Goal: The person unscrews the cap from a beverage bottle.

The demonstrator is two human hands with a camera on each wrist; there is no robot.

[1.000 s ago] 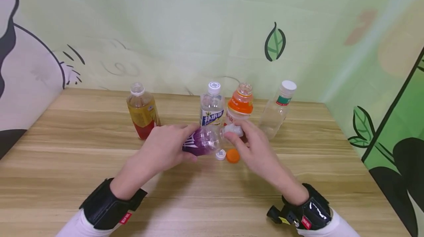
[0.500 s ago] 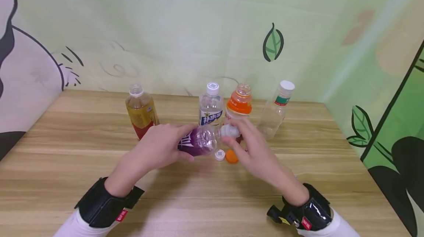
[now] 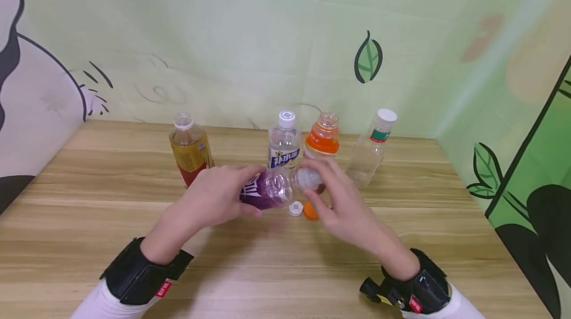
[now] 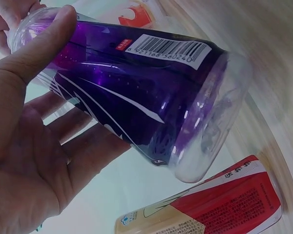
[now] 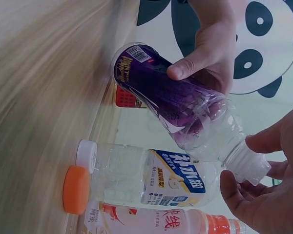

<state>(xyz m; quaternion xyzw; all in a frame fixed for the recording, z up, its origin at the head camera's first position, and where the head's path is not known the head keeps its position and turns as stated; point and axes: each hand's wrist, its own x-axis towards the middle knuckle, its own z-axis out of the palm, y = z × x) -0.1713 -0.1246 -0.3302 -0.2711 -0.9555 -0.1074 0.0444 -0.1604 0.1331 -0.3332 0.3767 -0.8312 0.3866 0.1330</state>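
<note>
A clear bottle with a purple label [image 3: 273,190] is held tilted, nearly level, above the table in the head view. My left hand [image 3: 211,197] grips it round the body, thumb and fingers on opposite sides in the left wrist view. At its neck, my right hand [image 3: 341,207] pinches the translucent whitish cap [image 5: 251,167] between thumb and fingers. The cap sits at the bottle's mouth; whether it is threaded tight I cannot tell. Below the neck, a small white cap [image 3: 296,208] and an orange cap [image 3: 311,211] lie on the table.
Behind the hands stand a white-capped bottle with a blue-white label [image 3: 284,148], an uncapped orange-topped bottle [image 3: 322,140] and a clear white-capped bottle [image 3: 368,153]. An uncapped yellow-red labelled bottle [image 3: 191,148] stands left on the wooden table [image 3: 267,269]. A printed cloth [image 3: 250,51] hangs behind.
The purple-labelled bottle and both hands have shifted slightly left. My right fingers have changed their place around the cap. The standing bottles and loose caps stay where they were.
</note>
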